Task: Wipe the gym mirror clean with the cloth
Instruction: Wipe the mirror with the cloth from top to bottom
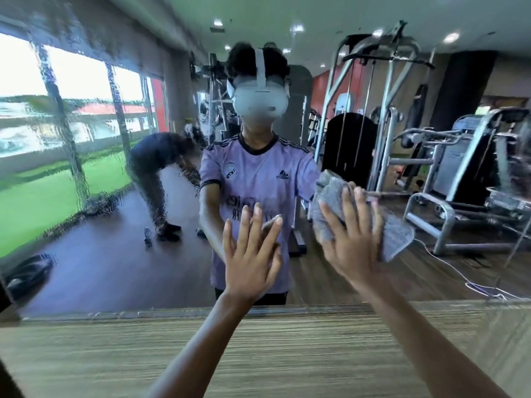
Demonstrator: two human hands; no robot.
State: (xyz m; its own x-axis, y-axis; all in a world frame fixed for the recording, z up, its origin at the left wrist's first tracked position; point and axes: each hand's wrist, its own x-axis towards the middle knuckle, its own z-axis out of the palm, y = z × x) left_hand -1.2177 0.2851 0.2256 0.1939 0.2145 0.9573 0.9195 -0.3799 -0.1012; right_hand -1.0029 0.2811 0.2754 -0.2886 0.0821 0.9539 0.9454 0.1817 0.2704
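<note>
Against the mirror (94,254), in the head view, your left hand (250,254) lies flat on the glass near the middle. Its fingers are straight and spread and it holds nothing. Its reflection meets it palm to palm.

Just beside it, toward the mirror's right half, your right hand (349,239) presses the grey cloth (396,234) onto the glass. Those fingers (357,202) are also straight and fanned over the fabric rather than curled around it, so the cloth is pinned between your palm and the mirror. The cloth bunches above your fingertips, and one corner sticks out past your hand toward the mirror's right edge.

A rippled water film (71,139) covers the mirror's left part and warps whatever is reflected there. The middle and right parts reflect cleanly.

Below the mirror's lower edge runs a wooden panel (115,354) with a striped grain, and both your forearms reach up across it.

Inside the mirror, centred, you see your own reflection in a purple shirt (258,173) and a white headset (260,96). Toward the mirror's left, through the water film, are bright windows (71,81) and a second person (161,168) bent forward at the waist. Toward the mirror's right stand grey weight machines (373,110), with a white cable (459,271) trailing over the floor near them.
</note>
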